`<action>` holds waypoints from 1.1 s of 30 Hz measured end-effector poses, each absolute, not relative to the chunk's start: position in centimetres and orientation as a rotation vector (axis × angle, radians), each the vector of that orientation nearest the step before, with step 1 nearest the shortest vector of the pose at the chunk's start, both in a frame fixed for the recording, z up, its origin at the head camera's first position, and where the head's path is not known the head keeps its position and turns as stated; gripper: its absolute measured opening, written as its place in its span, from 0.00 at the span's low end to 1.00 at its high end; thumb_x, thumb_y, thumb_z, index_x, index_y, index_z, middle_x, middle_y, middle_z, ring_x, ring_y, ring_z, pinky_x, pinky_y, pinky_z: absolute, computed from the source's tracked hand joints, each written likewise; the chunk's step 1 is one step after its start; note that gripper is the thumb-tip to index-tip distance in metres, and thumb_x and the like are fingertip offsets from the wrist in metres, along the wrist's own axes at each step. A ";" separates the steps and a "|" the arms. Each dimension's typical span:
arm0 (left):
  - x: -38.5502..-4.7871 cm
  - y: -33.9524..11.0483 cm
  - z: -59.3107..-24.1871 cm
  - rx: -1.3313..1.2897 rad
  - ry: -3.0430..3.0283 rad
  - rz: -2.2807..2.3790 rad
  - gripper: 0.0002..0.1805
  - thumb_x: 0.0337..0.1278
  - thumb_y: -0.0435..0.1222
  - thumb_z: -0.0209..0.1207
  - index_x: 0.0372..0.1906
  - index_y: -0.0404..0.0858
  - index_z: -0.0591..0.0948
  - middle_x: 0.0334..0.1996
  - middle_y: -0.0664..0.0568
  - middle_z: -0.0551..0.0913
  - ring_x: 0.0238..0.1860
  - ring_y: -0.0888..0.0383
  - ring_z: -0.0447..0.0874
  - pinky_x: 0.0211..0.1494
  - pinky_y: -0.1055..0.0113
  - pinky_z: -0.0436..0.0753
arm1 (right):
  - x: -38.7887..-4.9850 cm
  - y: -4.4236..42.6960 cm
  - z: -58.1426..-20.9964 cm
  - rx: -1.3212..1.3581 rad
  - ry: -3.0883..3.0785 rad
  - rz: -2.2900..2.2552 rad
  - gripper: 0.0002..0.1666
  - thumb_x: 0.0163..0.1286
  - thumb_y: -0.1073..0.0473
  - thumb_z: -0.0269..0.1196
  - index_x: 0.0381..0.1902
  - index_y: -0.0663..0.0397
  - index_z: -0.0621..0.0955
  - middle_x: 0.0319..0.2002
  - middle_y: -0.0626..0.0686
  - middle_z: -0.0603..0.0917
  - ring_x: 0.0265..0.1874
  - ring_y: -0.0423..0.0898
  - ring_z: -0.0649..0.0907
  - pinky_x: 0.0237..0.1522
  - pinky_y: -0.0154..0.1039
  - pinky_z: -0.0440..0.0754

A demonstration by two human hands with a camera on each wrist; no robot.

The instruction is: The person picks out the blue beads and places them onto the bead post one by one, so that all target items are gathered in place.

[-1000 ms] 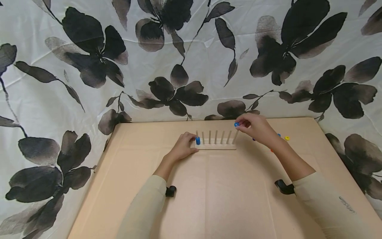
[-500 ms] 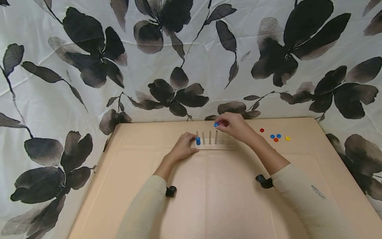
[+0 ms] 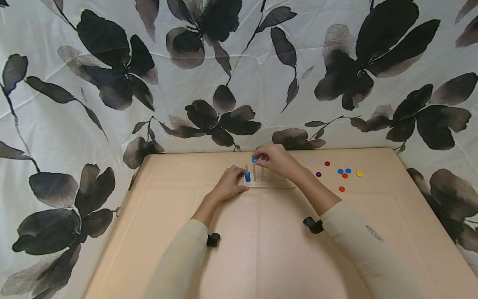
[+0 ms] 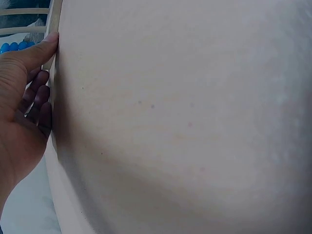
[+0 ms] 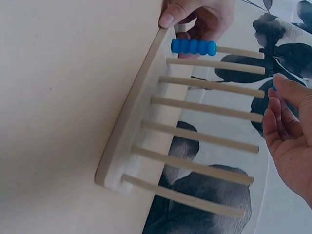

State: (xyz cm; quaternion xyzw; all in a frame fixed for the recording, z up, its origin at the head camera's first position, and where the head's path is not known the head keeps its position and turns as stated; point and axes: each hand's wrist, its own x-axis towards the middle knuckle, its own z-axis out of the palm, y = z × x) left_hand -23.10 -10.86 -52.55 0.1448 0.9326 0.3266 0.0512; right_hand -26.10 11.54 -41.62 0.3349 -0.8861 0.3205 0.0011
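Since the earlier head frames, the right hand [image 3: 277, 161] has travelled left across the picture with a blue bead [image 3: 254, 160], from the rack's right end to its left part; the left hand [image 3: 231, 182] has kept its place.

Head view: the rack [image 3: 274, 186] stands at centre, near the table's far edge. The right hand pinches the bead above it, apparently in line with the second peg [image 3: 254, 173] from the left. The stack [image 3: 247, 177] sits on the leftmost peg. Loose beads, including a yellow one [image 3: 359, 174] and a purple one [image 3: 318, 174], lie right of centre. Judged risk: with neighbouring pegs so close, a small sideways error would put the bead over the wrong one.

Left wrist view: at upper left, the left hand grips the rack's end, thumb along the base edge. Should that hold loosen, a push on a peg could slide or tip the rack.

Right wrist view: the stack shows at upper centre, six bare pegs below it. At right, the fingers are narrowed on the bead, of which only a sliver shows; its tilt cannot be told. Such a fingertip pinch could slip if the bead catches a peg tip, and it might roll away.
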 end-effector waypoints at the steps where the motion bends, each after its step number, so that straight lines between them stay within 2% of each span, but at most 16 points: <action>1: -23.1 -10.9 -52.6 0.440 2.836 0.995 0.32 0.57 0.41 0.75 0.64 0.36 0.79 0.59 0.46 0.77 0.59 0.49 0.72 0.66 0.55 0.73 | -26.1 11.3 -41.6 1.059 -2.784 1.002 0.10 0.67 0.62 0.72 0.46 0.57 0.89 0.39 0.52 0.89 0.39 0.47 0.87 0.44 0.41 0.87; 17: -22.9 -11.0 -52.6 0.459 2.843 1.009 0.31 0.57 0.42 0.75 0.64 0.36 0.79 0.57 0.47 0.77 0.57 0.50 0.71 0.63 0.55 0.74 | -26.1 8.8 -42.0 1.167 -2.858 0.790 0.10 0.69 0.59 0.71 0.47 0.54 0.88 0.40 0.50 0.90 0.41 0.46 0.87 0.47 0.40 0.86; 33: -22.9 -11.1 -52.8 0.495 2.871 0.992 0.31 0.54 0.41 0.76 0.62 0.35 0.80 0.57 0.45 0.78 0.58 0.49 0.72 0.65 0.55 0.73 | -25.6 8.5 -42.3 1.098 -2.880 0.794 0.09 0.68 0.59 0.72 0.43 0.56 0.89 0.38 0.52 0.89 0.39 0.46 0.87 0.44 0.38 0.86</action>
